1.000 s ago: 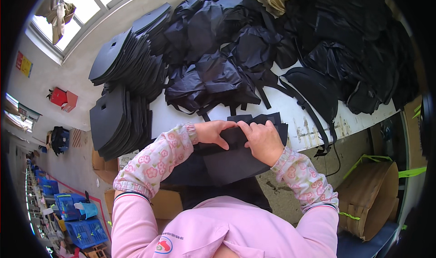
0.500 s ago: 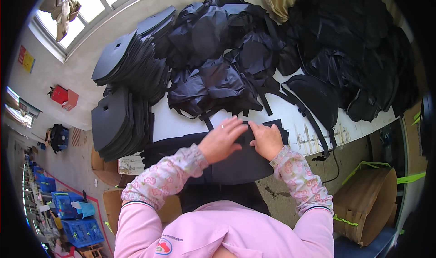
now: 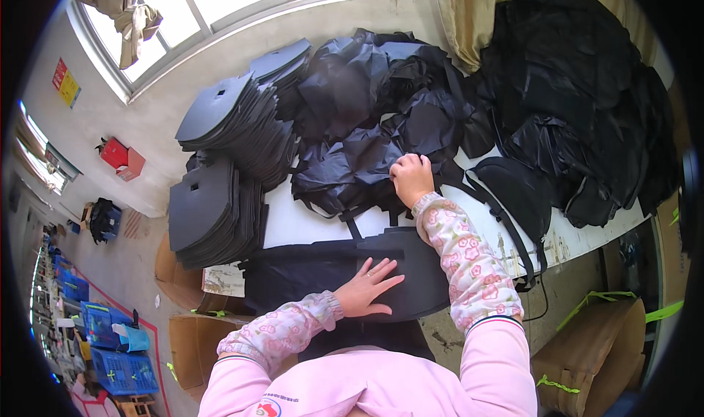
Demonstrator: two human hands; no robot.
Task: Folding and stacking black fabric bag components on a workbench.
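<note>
Fingers of left hand (image 3: pixel 369 291) spread flat on black panel (image 3: pixel 411 270); right hand (image 3: pixel 411 178) grips black fabric (image 3: pixel 352 171).

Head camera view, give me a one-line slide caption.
Left hand flat on a black fabric piece; right hand reaches into the black fabric pile.

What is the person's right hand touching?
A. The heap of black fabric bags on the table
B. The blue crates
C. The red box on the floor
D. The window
A: the right hand reaches forward and rests on the heap of black fabric bags on the white table, while the left hand lies flat on a dark panel near the table's edge.
</note>
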